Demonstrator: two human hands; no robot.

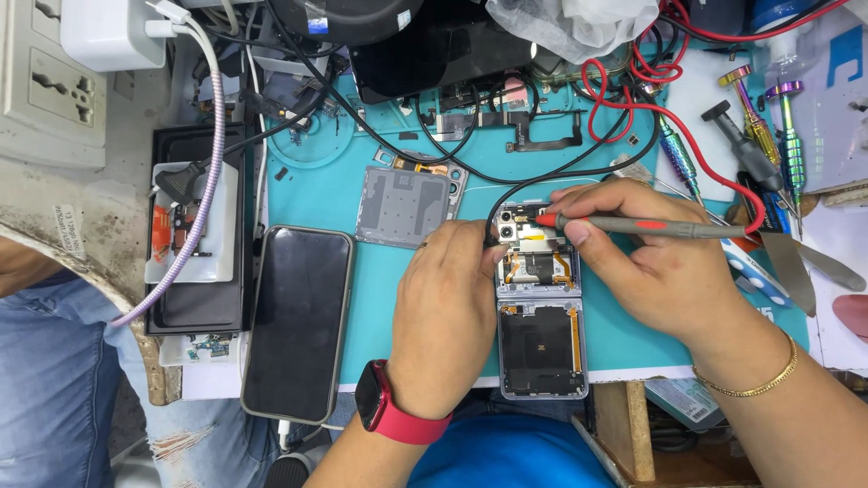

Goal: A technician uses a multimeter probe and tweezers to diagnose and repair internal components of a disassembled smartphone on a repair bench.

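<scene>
Teal mat (380, 298), front edge: back-off folding phone (540, 312) lies exposed, your left hand (448, 312) pinching a black probe, right hand (646, 262) pinching the red probe (633, 226); testing underway, reassembly pending.

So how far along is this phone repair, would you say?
Done: the grey back panel is off and lies on the teal mat, so the opened folding phone shows its insides. In hand: the right hand holds a red-tipped grey probe to the camera end, and the left hand steadies it. Left: the panel is not yet refitted.
</scene>
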